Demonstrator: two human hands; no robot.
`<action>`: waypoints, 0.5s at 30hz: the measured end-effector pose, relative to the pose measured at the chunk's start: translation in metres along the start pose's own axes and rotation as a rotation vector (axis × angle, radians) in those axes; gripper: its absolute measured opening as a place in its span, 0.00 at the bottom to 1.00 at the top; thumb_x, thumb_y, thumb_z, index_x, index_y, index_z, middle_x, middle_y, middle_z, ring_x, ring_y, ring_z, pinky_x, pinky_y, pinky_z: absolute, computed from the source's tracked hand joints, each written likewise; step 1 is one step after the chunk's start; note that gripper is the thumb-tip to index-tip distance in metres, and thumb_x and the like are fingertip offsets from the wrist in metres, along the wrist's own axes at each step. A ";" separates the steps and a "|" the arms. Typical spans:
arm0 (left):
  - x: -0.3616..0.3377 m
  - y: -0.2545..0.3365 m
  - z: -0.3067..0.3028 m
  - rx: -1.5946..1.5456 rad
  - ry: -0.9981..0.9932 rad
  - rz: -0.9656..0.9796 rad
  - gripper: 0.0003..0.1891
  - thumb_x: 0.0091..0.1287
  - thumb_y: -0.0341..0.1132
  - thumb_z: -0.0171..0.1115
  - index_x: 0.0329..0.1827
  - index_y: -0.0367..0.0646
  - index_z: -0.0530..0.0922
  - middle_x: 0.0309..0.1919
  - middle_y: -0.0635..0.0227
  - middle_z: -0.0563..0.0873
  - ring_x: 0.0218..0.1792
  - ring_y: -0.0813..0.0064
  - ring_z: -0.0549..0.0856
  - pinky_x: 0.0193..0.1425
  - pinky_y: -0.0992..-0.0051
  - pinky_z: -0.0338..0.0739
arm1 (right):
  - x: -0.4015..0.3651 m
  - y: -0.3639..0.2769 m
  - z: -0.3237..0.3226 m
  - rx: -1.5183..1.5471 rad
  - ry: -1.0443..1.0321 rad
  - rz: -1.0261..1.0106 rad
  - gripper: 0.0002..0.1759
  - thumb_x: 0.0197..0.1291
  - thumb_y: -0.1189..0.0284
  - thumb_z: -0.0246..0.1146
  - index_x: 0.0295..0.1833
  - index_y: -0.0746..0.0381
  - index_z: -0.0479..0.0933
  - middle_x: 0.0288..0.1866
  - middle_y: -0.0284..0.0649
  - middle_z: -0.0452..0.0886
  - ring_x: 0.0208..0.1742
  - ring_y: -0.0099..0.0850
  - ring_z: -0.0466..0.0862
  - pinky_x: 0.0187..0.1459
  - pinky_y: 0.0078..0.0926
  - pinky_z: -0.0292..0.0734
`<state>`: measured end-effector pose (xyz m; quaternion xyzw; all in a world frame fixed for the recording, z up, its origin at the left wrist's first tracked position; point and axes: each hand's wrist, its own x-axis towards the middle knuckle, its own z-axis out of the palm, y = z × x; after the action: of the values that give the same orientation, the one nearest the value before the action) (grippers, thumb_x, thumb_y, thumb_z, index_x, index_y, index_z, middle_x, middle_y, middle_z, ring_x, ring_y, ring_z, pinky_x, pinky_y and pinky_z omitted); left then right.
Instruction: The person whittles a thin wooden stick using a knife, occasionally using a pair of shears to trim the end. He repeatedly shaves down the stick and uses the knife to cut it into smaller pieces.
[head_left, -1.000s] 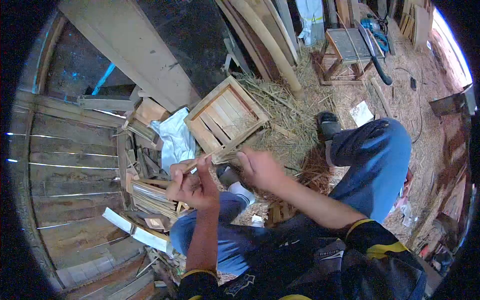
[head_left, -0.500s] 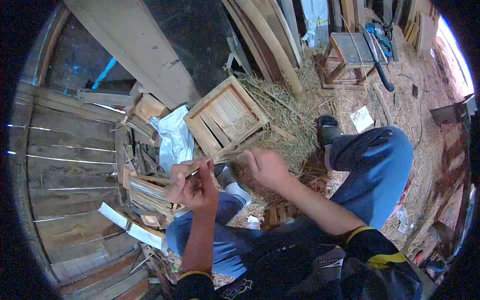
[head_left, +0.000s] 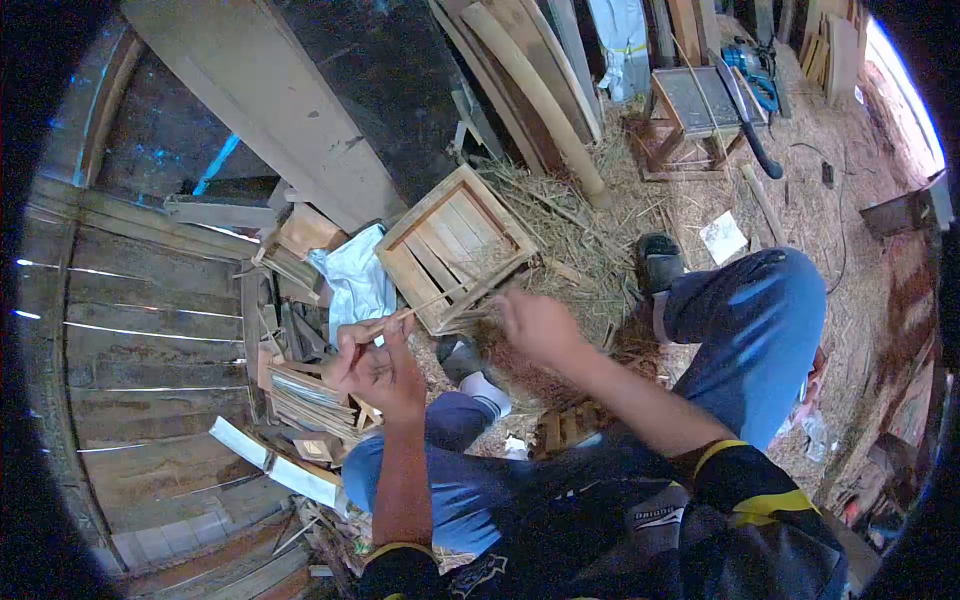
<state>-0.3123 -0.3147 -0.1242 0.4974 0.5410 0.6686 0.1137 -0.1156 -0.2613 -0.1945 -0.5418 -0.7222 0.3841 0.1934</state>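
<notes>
My left hand [head_left: 382,372] pinches a thin pale wooden stick [head_left: 432,300] between thumb and fingers, and the stick slants up to the right. Level with it on the right, my right hand [head_left: 540,325] is closed and a little smeared by motion. Its fingertips point toward the stick, and whatever it grips is too blurred to name. Just beyond both hands, a shallow wooden crate [head_left: 408,222] with a slatted bottom lies tilted on the floor.
A white cloth bag [head_left: 358,285] lies left of the crate among wood scraps [head_left: 310,395]. Straw and shavings [head_left: 560,225] cover the floor. A small stool [head_left: 690,100] carries a long black-handled blade [head_left: 745,115]. Behind it is a blue power tool [head_left: 755,75]. A paper [head_left: 722,237] lies near my shoe.
My left hand has shifted slightly left and down, still pinching the stick. My right hand has moved slightly right, widening the gap between the hands. The whole view has tilted slightly.
</notes>
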 end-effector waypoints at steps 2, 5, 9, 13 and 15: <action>-0.002 0.016 0.011 -0.024 0.022 -0.041 0.12 0.72 0.18 0.62 0.51 0.35 0.68 0.46 0.52 0.84 0.43 0.66 0.89 0.50 0.67 0.93 | -0.003 0.000 0.007 -0.023 0.002 0.023 0.25 0.80 0.53 0.47 0.50 0.63 0.79 0.34 0.60 0.85 0.39 0.60 0.87 0.42 0.63 0.81; -0.004 0.020 0.012 -0.009 -0.013 0.014 0.08 0.73 0.18 0.61 0.50 0.30 0.70 0.44 0.53 0.83 0.42 0.68 0.88 0.49 0.70 0.92 | 0.016 0.071 0.026 -0.124 0.074 0.155 0.20 0.79 0.56 0.52 0.48 0.62 0.78 0.30 0.57 0.85 0.33 0.60 0.86 0.38 0.60 0.82; -0.003 0.008 -0.001 0.070 -0.121 0.138 0.17 0.72 0.18 0.61 0.57 0.36 0.64 0.46 0.52 0.81 0.44 0.66 0.88 0.46 0.67 0.93 | 0.004 0.029 0.023 -0.032 0.054 -0.022 0.26 0.80 0.53 0.47 0.48 0.64 0.82 0.35 0.60 0.87 0.36 0.60 0.87 0.40 0.60 0.84; -0.005 0.003 -0.013 -0.145 -0.054 -0.036 0.04 0.76 0.22 0.59 0.47 0.28 0.76 0.47 0.49 0.87 0.48 0.59 0.90 0.51 0.60 0.92 | 0.015 0.074 0.030 -0.055 0.099 0.037 0.25 0.80 0.53 0.47 0.50 0.63 0.79 0.33 0.60 0.85 0.36 0.61 0.87 0.40 0.61 0.83; -0.004 0.002 -0.012 -0.157 -0.048 -0.014 0.06 0.75 0.21 0.60 0.50 0.31 0.73 0.46 0.50 0.86 0.47 0.61 0.89 0.51 0.60 0.92 | 0.006 0.037 0.018 -0.069 0.024 0.091 0.23 0.79 0.53 0.49 0.51 0.61 0.80 0.35 0.60 0.86 0.38 0.60 0.88 0.43 0.60 0.83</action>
<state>-0.3190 -0.3250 -0.1239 0.4991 0.4877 0.6958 0.1702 -0.1064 -0.2571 -0.2350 -0.5849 -0.7072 0.3610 0.1658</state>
